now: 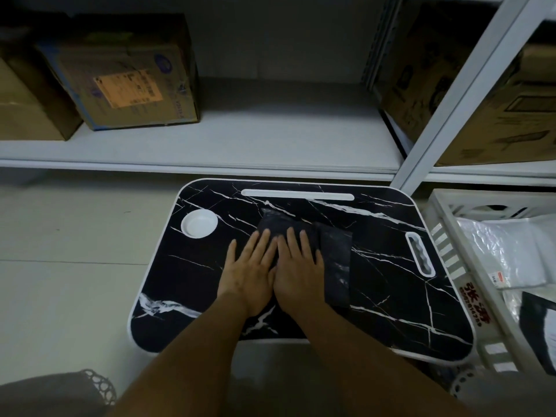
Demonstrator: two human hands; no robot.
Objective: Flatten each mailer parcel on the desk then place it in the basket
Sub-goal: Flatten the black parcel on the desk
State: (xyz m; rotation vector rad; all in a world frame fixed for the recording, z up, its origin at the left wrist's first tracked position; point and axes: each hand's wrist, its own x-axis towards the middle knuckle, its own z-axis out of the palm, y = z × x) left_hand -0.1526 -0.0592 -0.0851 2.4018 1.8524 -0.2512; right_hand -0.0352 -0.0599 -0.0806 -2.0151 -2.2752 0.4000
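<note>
A: Status on the mailer parcel (pixel 331 254)?

B: Dark, marble-patterned, lying flat on the tabletop (pixel 391 296), roughly mid-surface, just right of centre. Nearly blends into the black marble print.

A: Hands?

B: Both palm-down on it, side by side, thumbs touching. Left hand (pixel 251 270) covers the parcel's left edge and spills onto bare tabletop. Right hand (pixel 296 270) sits fully on the parcel. Fingers straight and spread, pressing, nothing gripped.

A: Parcel edges?

B: Far corner points toward the white slot (pixel 298 194) at the tabletop's back edge and stops short of it. A strip of the parcel shows uncovered right of the right hand, with a fold line running along it. Near edge ends above the tabletop's front rim.

A: Room around the parcel?

B: Left of it: open tabletop up to the white round cup recess (pixel 199 223), well apart from the parcel. Right of it: a bare band, then the white-rimmed handle cutout (pixel 420 253) near the tabletop's right edge.

A: Basket?

B: White slatted basket (pixel 445 251), just beside the tabletop's right edge. Pale mailers (pixel 493 251) already inside.

A: Beyond the tabletop?

B: White shelf (pixel 240 136) behind its back edge, cardboard boxes (pixel 126 76) on it to the left. A shelf upright (pixel 451 97) comes down at the back right corner. Pale floor (pixel 75 251) to the left.
</note>
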